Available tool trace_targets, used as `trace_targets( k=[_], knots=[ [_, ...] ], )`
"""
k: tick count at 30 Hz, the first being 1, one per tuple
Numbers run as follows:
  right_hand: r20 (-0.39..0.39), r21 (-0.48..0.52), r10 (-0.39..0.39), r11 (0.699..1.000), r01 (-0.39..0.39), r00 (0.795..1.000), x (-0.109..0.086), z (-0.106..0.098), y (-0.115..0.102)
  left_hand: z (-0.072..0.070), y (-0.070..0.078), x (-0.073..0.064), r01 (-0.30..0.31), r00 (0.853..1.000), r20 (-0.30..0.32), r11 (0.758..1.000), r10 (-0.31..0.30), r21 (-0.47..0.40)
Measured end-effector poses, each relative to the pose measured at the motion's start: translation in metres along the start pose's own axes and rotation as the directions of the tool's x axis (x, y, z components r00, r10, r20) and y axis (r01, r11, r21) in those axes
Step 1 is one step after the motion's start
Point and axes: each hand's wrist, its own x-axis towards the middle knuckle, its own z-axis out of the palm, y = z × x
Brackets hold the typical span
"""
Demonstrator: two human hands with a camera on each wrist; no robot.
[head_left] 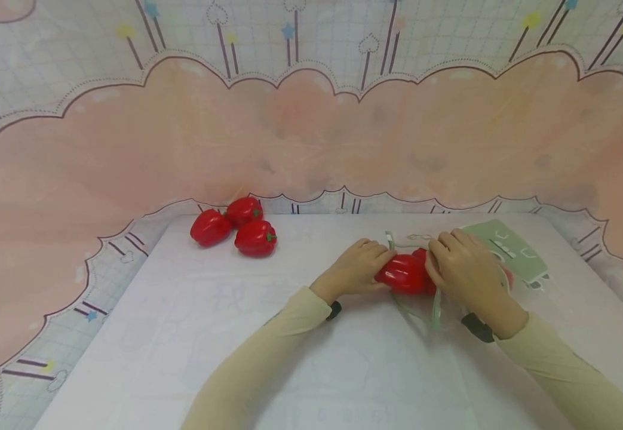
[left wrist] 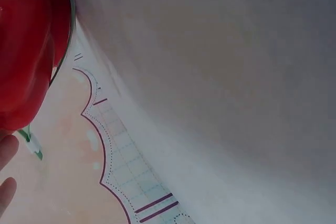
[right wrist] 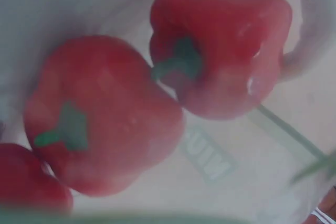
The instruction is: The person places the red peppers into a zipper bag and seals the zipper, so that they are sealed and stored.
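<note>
My left hand [head_left: 358, 267] grips a red bell pepper [head_left: 401, 275] at the mouth of a clear plastic bag with green trim [head_left: 436, 307]. In the right wrist view that pepper [right wrist: 220, 51] shows its green stem, and the left hand's fingers [right wrist: 315, 35] curve round its far end. My right hand [head_left: 464, 269] holds the bag's edge, its thumb side close against the red peppers. Through the plastic, a second pepper [right wrist: 105, 114] and part of a third [right wrist: 26, 182] appear in the right wrist view. The left wrist view has the pepper [left wrist: 21, 51] at its left edge.
Three more red bell peppers [head_left: 255, 238] lie grouped at the back left of the white table [head_left: 311, 358]. A green cartoon print [head_left: 510, 248] marks the bag's far side. Behind the table hangs a pink patterned cloth [head_left: 311, 143].
</note>
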Motion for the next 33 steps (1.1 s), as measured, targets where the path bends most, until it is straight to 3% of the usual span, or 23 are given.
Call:
trace_targets(
  k=[9,14,23,33],
  knots=[
    [-0.005,-0.007,-0.005,1.0,0.005,1.0,0.0,0.001,0.0,0.008,0.007,0.008,-0.005,0.998,0.06,1.0,0.006,-0.014],
    [-0.005,-0.006,-0.003,1.0,0.003,1.0,0.0,0.001,0.001,0.006,0.008,0.011,-0.001,0.996,0.088,1.0,0.001,0.002],
    [-0.006,0.0,-0.001,1.0,0.001,1.0,-0.001,0.001,0.001,-0.001,0.006,0.014,0.01,0.976,0.219,1.0,-0.007,-0.013],
    [-0.056,0.016,-0.018,1.0,0.018,0.998,0.0,0.002,0.001,-0.003,0.009,0.02,-0.087,0.986,0.144,0.995,0.078,0.053]
  ],
)
